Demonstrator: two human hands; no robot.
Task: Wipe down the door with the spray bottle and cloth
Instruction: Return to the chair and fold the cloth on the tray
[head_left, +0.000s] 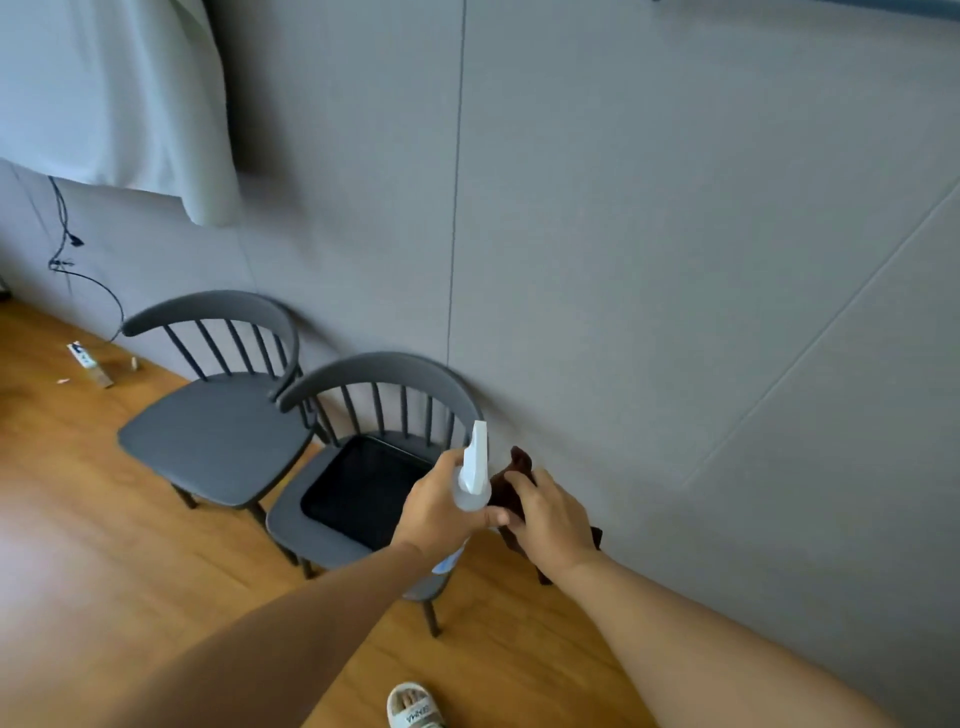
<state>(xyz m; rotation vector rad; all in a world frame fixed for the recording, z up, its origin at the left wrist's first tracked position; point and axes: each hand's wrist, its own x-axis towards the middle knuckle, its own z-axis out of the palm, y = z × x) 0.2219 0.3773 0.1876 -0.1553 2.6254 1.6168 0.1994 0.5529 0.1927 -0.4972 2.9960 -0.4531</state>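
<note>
My left hand (441, 512) grips a clear spray bottle (474, 480) with a white trigger head, held upright at centre, nozzle pointing up toward the wall. Just right of it, my right hand (553, 519) holds a dark brown cloth (517, 480), bunched under the fingers, with an end hanging below the wrist. Both hands are close together in front of a grey panelled surface (675, 260) with a thin vertical seam; I cannot tell which panel is the door.
Two grey spindle-back chairs (218, 436) stand against the wall; the nearer one (332, 530) carries a black tray (363, 493) on its seat, under my left hand. Wooden floor (104, 519) lies left, with small litter and a cable by the wall. My sandalled foot (415, 706) shows below.
</note>
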